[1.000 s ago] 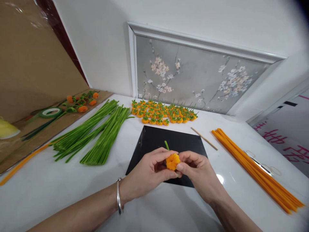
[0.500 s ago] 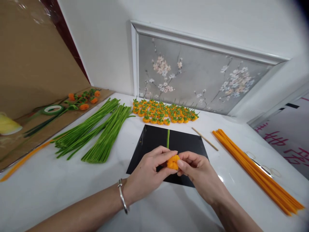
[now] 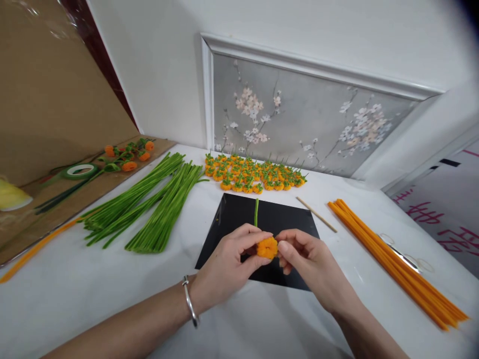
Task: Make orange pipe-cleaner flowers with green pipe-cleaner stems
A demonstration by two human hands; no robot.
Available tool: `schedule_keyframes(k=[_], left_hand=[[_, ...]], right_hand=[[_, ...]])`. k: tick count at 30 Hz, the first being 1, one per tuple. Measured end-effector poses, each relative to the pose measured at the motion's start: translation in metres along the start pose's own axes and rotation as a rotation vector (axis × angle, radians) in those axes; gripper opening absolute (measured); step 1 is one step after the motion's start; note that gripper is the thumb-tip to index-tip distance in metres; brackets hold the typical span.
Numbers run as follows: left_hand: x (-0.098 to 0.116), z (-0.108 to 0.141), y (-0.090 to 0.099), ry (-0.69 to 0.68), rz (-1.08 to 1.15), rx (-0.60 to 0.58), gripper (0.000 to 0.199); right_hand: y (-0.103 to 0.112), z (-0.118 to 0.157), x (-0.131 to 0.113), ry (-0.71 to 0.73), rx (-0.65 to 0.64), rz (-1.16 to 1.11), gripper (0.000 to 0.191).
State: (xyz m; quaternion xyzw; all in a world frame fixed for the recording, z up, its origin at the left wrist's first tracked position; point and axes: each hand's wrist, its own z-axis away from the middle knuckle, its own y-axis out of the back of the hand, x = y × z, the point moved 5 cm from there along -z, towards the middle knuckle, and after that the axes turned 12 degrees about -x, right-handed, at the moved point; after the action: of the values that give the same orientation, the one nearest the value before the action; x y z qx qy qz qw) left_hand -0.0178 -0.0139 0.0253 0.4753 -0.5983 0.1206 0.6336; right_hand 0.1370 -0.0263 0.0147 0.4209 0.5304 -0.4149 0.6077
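Above the black mat [image 3: 234, 214], my left hand [image 3: 234, 257] holds a small, lobed orange pipe-cleaner ball [image 3: 267, 248] between thumb and fingers. A dimple shows in the middle of its fuzzy face. My right hand [image 3: 309, 262] is closed in a pinch at the ball's right edge; the fingertips partly hide what they grip there. A green pipe-cleaner length [image 3: 256, 212] stands up behind my left fingers, its lower end hidden, so whether it joins the ball I cannot tell. Beyond the mat sit several rows of orange balls with green tops [image 3: 249, 174].
Green pipe cleaners [image 3: 164, 214] lie in bundles on the left, orange pipe cleaners [image 3: 389, 259] on the right. Scissors [image 3: 402, 258] lie partly under the orange ones. A thin stick [image 3: 317, 214] rests beside the mat. Green tape [image 3: 80, 171] and finished sprigs [image 3: 129, 154] lie on cardboard.
The orange ball has turned so its dimpled face shows more, and it has shifted slightly left. My right fingers have moved a little at its edge.
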Motion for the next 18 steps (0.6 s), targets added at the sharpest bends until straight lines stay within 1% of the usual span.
schedule_keyframes(k=[5, 8, 10, 12, 14, 15, 17, 18], left_hand=[[0.005, -0.002, -0.003, -0.019, -0.092, -0.025, 0.033], [0.002, -0.002, -0.002, -0.026, -0.076, -0.014, 0.036], [-0.001, -0.001, -0.003, -0.03, -0.026, -0.016, 0.038], [-0.003, 0.0, -0.002, -0.035, 0.058, 0.0, 0.044], [-0.003, 0.001, 0.001, -0.048, 0.128, 0.07, 0.051], [-0.002, 0.002, 0.003, -0.055, 0.141, 0.121, 0.051], [0.001, 0.004, 0.007, -0.063, 0.129, 0.214, 0.042], [0.002, 0.004, 0.007, -0.064, 0.12, 0.238, 0.035]], right_hand=[[-0.009, -0.001, 0.003, 0.04, -0.069, 0.112, 0.023], [-0.011, -0.002, 0.002, 0.053, -0.12, 0.092, 0.023], [-0.01, -0.002, 0.001, 0.042, -0.117, 0.052, 0.024], [-0.007, -0.002, 0.0, 0.034, -0.067, 0.027, 0.025], [-0.003, -0.001, -0.001, 0.043, 0.015, 0.043, 0.027], [-0.001, 0.0, -0.002, 0.055, 0.057, 0.064, 0.028], [0.002, 0.002, -0.003, 0.081, 0.122, 0.116, 0.029], [0.002, 0.002, -0.003, 0.092, 0.137, 0.145, 0.029]])
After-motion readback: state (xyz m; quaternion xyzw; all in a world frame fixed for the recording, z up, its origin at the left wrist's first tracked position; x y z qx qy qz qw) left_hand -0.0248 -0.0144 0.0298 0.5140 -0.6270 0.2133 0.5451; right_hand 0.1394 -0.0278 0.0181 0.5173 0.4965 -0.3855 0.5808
